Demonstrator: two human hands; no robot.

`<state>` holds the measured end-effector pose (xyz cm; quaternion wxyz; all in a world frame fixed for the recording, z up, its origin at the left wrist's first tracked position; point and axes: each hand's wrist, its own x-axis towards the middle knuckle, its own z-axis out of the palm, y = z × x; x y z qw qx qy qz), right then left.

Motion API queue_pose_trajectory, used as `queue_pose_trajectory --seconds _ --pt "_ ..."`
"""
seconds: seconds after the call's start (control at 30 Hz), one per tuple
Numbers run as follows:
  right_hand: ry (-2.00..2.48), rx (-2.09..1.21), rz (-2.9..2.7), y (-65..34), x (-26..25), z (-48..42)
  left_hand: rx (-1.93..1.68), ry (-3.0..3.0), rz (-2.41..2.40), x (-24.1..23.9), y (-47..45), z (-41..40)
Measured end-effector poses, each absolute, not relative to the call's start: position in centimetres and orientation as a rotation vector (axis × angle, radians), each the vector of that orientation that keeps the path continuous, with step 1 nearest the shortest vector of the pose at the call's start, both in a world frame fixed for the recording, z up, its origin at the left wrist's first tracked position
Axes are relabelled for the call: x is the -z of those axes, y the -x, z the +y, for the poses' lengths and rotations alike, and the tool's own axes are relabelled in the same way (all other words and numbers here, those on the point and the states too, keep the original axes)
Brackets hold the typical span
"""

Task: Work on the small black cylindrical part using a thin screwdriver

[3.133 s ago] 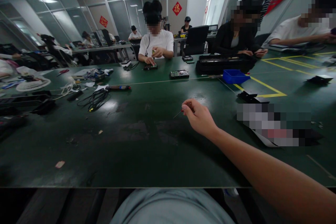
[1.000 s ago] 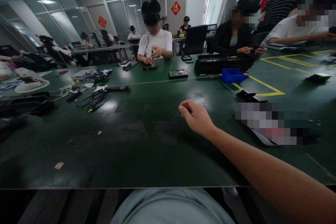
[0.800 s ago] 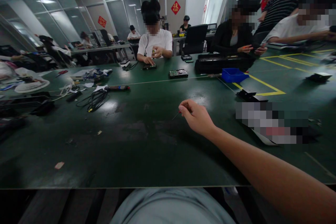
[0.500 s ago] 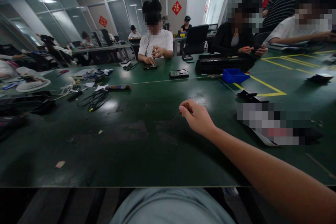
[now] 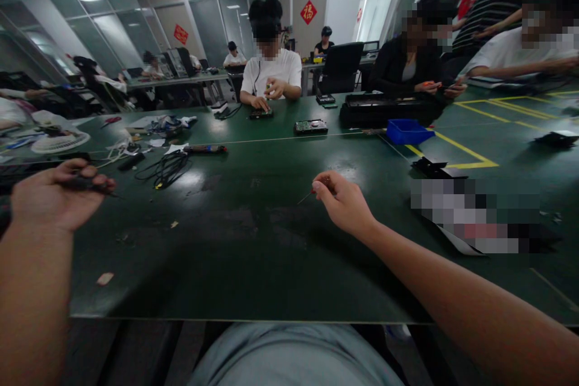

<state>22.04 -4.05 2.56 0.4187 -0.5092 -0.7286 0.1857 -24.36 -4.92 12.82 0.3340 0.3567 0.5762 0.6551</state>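
Note:
My right hand (image 5: 341, 200) is closed around a small screwdriver with a red part at its handle. The screwdriver's thin metal shaft (image 5: 306, 198) points down and left over the green table (image 5: 226, 271); most of its handle is hidden in the fingers. At the far left, my left hand (image 5: 56, 193) is raised, palm partly turned up, with its fingers curled round a dark tool (image 5: 84, 182). A thin tip seems to stick out past the fingers to the right. The rest of that tool is too dark to make out.
Black cables (image 5: 165, 169) lie by a dark rod-like tool (image 5: 205, 149). Ahead are an opened hard drive (image 5: 311, 126), a long black casing (image 5: 389, 110) and a blue tray (image 5: 408, 131). Several people sit around; one across (image 5: 271, 72) handles a small device.
My left hand has come into view from the left, holding the dark tool. My right hand stays nearly in place with the screwdriver. The view has shifted slightly.

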Motion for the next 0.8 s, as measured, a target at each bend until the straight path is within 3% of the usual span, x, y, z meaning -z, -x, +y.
queue_pose_trajectory --seconds 0.5,0.67,0.8 --pt "1.277 -0.483 -1.795 -22.0 -2.9 -4.4 -0.949 -1.364 0.977 -7.6 3.1 -2.3" --pt "1.292 -0.441 -1.800 -21.9 -2.9 -4.4 -0.657 -1.723 1.014 -5.8 -1.0 -3.5" --pt "1.290 -0.424 -1.804 -21.9 -3.0 -4.5 -0.668 -1.916 1.062 -3.4 -1.6 -3.1"
